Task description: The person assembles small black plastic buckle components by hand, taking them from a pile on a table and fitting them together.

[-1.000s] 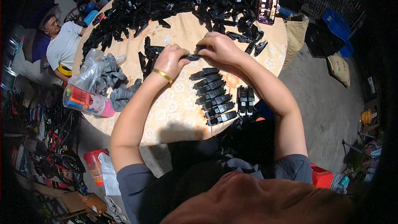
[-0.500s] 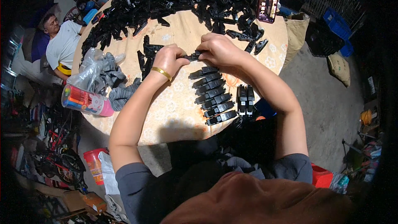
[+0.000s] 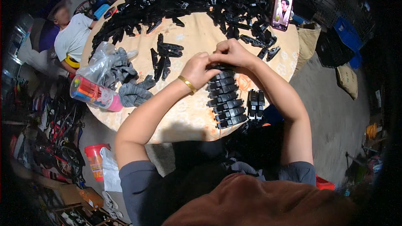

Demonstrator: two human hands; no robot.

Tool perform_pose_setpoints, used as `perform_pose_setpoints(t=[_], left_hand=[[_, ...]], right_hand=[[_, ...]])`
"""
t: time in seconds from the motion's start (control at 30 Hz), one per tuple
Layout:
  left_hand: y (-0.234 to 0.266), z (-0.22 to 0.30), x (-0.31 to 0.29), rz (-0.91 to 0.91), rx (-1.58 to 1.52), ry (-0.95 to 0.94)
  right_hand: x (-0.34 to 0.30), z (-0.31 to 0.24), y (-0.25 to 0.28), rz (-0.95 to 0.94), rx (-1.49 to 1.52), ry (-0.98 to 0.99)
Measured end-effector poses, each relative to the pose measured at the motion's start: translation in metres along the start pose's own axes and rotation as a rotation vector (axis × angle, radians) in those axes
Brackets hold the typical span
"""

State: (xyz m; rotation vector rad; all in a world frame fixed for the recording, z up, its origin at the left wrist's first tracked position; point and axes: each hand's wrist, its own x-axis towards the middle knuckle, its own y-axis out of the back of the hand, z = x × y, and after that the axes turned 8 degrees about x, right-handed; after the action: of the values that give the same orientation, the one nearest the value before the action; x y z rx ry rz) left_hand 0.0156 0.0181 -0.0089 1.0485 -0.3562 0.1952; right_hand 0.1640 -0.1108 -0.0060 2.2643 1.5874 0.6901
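Note:
My left hand (image 3: 198, 72), with a gold bracelet at the wrist, and my right hand (image 3: 233, 54) meet at the far end of a row of black plastic parts (image 3: 228, 105). The fingers of both are closed on a black plastic part (image 3: 226, 66), mostly hidden under them. Several like parts lie side by side in the row, running toward the table's near edge. Right of the row, two more black parts (image 3: 256, 104) stand lengthwise together. A small group of loose black pieces (image 3: 164, 56) rests left of my hands.
A large heap of black pieces (image 3: 176, 0) covers the far side of the round table (image 3: 176, 117). A phone (image 3: 282, 10) stands at far right. Grey gloves (image 3: 136, 92), a plastic bag (image 3: 100, 60) and a tub of pens (image 3: 94, 94) lie left. A person (image 3: 73, 35) sits beyond.
My left hand has moved right, closing in on my right hand. The held part has come to the far end of the row and is now mostly covered. The phone's picture has changed.

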Motion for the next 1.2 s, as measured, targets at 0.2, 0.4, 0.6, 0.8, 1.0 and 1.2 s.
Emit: perform_pose_setpoints(t=[0.2, 0.4, 0.6, 0.8, 1.0, 1.2], left_hand=[[0.004, -0.005, -0.001, -0.046, 0.018, -0.133], [-0.002, 0.004, -0.001, -0.047, -0.065, -0.109], [-0.008, 0.026, -0.007, -0.236, -0.126, -0.231], [-0.01, 0.059, -0.017, -0.269, -0.077, -0.462], [-0.018, 0.072, -0.029, -0.428, -0.232, -0.716], [-0.014, 0.071, -0.026, -0.355, -0.298, -0.622]], right_hand=[[0.004, 0.006, -0.001, 0.218, 0.143, -0.016], [0.004, 0.004, -0.001, 0.173, -0.091, 0.012], [0.003, -0.001, 0.002, 0.112, -0.155, -0.022], [0.003, 0.001, 0.0, 0.108, -0.184, 0.028], [-0.002, -0.008, -0.004, 0.061, -0.135, 0.134], [0.003, 0.0, 0.007, 0.413, -0.264, 0.17]])
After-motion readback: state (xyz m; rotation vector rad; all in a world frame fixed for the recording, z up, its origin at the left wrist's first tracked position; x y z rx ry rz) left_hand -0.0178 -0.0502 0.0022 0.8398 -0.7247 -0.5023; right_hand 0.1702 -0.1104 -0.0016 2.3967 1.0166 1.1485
